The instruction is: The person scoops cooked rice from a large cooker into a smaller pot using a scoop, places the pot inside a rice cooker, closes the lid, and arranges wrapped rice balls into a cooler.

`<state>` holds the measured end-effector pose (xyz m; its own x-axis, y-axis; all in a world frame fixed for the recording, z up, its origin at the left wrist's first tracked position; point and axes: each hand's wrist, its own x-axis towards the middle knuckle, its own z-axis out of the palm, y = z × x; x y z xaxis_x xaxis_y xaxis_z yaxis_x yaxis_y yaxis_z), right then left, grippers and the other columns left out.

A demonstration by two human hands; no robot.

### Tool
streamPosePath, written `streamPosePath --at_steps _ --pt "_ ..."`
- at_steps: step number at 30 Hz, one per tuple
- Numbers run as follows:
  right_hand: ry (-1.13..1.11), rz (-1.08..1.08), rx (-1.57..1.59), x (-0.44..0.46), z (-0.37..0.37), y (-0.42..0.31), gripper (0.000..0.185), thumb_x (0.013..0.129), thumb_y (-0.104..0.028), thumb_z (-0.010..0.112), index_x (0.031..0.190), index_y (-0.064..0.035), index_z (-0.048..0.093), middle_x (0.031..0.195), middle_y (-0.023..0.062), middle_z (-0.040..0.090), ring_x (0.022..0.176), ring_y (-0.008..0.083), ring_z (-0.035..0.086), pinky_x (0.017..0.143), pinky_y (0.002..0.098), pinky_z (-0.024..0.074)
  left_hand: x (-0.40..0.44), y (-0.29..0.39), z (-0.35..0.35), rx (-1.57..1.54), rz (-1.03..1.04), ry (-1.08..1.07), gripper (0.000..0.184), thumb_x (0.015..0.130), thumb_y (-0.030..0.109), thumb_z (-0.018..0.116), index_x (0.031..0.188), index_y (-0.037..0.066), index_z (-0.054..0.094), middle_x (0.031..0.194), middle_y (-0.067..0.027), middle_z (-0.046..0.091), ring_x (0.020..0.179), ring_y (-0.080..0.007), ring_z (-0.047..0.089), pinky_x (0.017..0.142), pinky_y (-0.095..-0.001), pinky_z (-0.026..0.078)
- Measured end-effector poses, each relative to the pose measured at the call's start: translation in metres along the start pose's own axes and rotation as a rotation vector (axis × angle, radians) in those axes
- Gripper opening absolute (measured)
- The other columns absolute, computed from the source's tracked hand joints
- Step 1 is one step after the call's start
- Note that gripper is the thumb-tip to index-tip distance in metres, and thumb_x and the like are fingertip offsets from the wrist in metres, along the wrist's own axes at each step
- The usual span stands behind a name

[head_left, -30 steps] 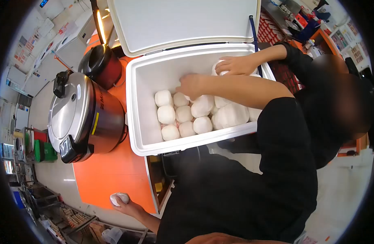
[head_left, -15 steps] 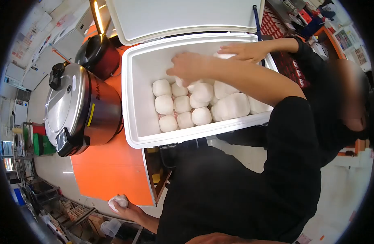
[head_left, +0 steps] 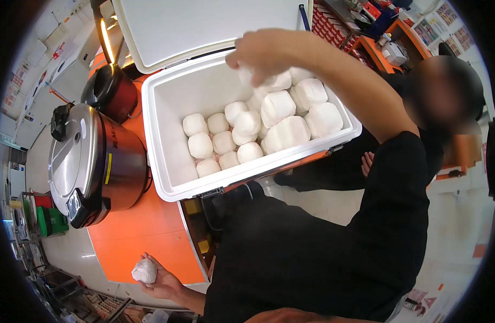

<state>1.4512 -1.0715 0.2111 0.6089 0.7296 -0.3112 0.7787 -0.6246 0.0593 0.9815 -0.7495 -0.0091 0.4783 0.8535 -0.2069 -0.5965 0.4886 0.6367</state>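
My left hand (head_left: 162, 282) is closed around a white rounded bundle (head_left: 144, 271), which looks wrapped in thin film, low beside the orange counter. Over the back of a white cooler box (head_left: 166, 185), my right hand (head_left: 266, 56) is bent downward, slightly blurred. Its fingers curl on a white bundle (head_left: 246, 75), mostly hidden by the hand. Inside the cooler lie several more white rounded bundles (head_left: 223, 142), with smaller ones on the left and larger ones (head_left: 288, 134) heaped on the right.
A large steel rice cooker (head_left: 121, 172) and a smaller dark cooker (head_left: 115, 91) stand left of the cooler on the orange counter (head_left: 140, 237). The cooler's lid (head_left: 204, 27) is raised. A co-worker in dark clothes (head_left: 444, 91) stands at right, one hand (head_left: 367, 163) low.
My right hand has risen from inside the cooler toward its back rim. The co-worker's hand has left the cooler. My left hand has turned, showing more of its bundle; the view has shifted.
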Motion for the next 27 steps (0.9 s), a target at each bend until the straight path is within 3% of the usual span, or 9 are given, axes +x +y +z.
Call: streamPosePath --at_steps 5,11,14,16,20,21,23,25,27 --pt "-0.292 -0.056 -0.214 -0.027 0.044 -0.027 0.046 0.072 -0.025 0.083 0.113 -0.0128 0.065 0.12 0.0143 0.06 0.115 0.0345 0.059 0.09 0.0467 0.0501 0.001 -0.001 0.0 0.007 0.003 -0.036 0.061 0.098 0.031 0.052 0.14 -0.01 0.034 0.138 -0.0294 0.045 0.128 -0.0427 0.05 0.111 -0.0486 0.048" --pt "-0.057 -0.091 -0.318 -0.055 0.075 -0.001 0.05 0.072 -0.022 0.084 0.118 -0.014 0.065 0.118 0.0151 0.058 0.119 0.0357 0.055 0.095 0.0445 0.0496 -0.002 0.003 0.009 -0.006 -0.032 -0.118 0.059 0.101 0.032 0.047 0.141 -0.011 0.035 0.138 -0.0267 0.047 0.132 -0.041 0.048 0.113 -0.0494 0.045" --pt "-0.112 -0.004 -0.125 -0.061 0.068 0.003 0.051 0.074 -0.018 0.081 0.123 -0.0132 0.065 0.119 0.0138 0.058 0.118 0.0335 0.056 0.095 0.043 0.0494 0.001 0.012 0.053 0.122 0.059 -0.196 0.06 0.102 0.032 0.046 0.145 -0.008 0.032 0.145 -0.0259 0.042 0.134 -0.0408 0.046 0.111 -0.0498 0.046" --pt "0.051 0.158 -0.007 -0.075 0.041 -0.005 0.052 0.076 -0.015 0.079 0.125 -0.0124 0.064 0.121 0.0127 0.059 0.117 0.0313 0.057 0.095 0.0437 0.0496 0.009 0.016 0.094 0.269 0.169 -0.337 0.064 0.1 0.034 0.051 0.148 -0.004 0.031 0.15 -0.0249 0.038 0.133 -0.0386 0.048 0.106 -0.0492 0.047" --pt "0.635 0.099 0.089 -0.101 0.038 0.003 0.048 0.081 -0.011 0.076 0.127 -0.0092 0.063 0.121 0.0102 0.062 0.104 0.0255 0.063 0.086 0.0386 0.0512 0.0 -0.008 0.221 0.899 0.473 -0.853 0.078 0.091 0.042 0.064 0.148 -0.001 0.032 0.149 -0.0262 0.04 0.135 -0.0374 0.044 0.11 -0.0469 0.042" --pt "0.722 0.081 0.17 -0.113 0.034 -0.003 0.046 0.082 -0.011 0.075 0.126 -0.0078 0.063 0.12 0.0103 0.062 0.1 0.0244 0.063 0.084 0.0368 0.0509 -0.006 -0.019 0.25 0.974 0.405 -0.972 0.081 0.084 0.04 0.07 0.146 0.001 0.036 0.149 -0.0264 0.041 0.134 -0.0369 0.046 0.109 -0.0454 0.041" --pt "0.858 0.043 0.372 -0.132 0.039 -0.01 0.042 0.083 -0.012 0.075 0.123 -0.0058 0.064 0.114 0.0111 0.064 0.094 0.0225 0.064 0.081 0.0339 0.0505 -0.009 -0.048 0.32 1.216 0.573 -1.532 0.07 0.072 0.023 0.076 0.134 0.002 0.052 0.136 -0.0244 0.05 0.128 -0.0365 0.05 0.105 -0.0465 0.042" --pt "0.952 0.007 0.623 -0.149 0.056 -0.014 0.037 0.085 -0.015 0.076 0.119 -0.0046 0.065 0.106 0.0125 0.066 0.089 0.021 0.065 0.078 0.0315 0.0503 -0.033 -0.102 0.368 1.207 0.368 -1.765 0.066 0.064 0.01 0.077 0.128 0.008 0.06 0.13 -0.0216 0.05 0.121 -0.0389 0.051 0.104 -0.0435 0.042" --pt "1.003 0.036 0.804 -0.163 0.084 -0.012 0.036 0.086 -0.002 0.068 0.121 0.0051 0.06 0.114 0.0142 0.064 0.091 0.0172 0.062 0.081 0.0312 0.0488 -0.052 -0.157 0.39 1.283 0.393 -1.943 0.059 0.071 0.015 0.075 0.128 0.01 0.06 0.126 -0.0204 0.051 0.119 -0.0407 0.05 0.103 -0.0467 0.041"
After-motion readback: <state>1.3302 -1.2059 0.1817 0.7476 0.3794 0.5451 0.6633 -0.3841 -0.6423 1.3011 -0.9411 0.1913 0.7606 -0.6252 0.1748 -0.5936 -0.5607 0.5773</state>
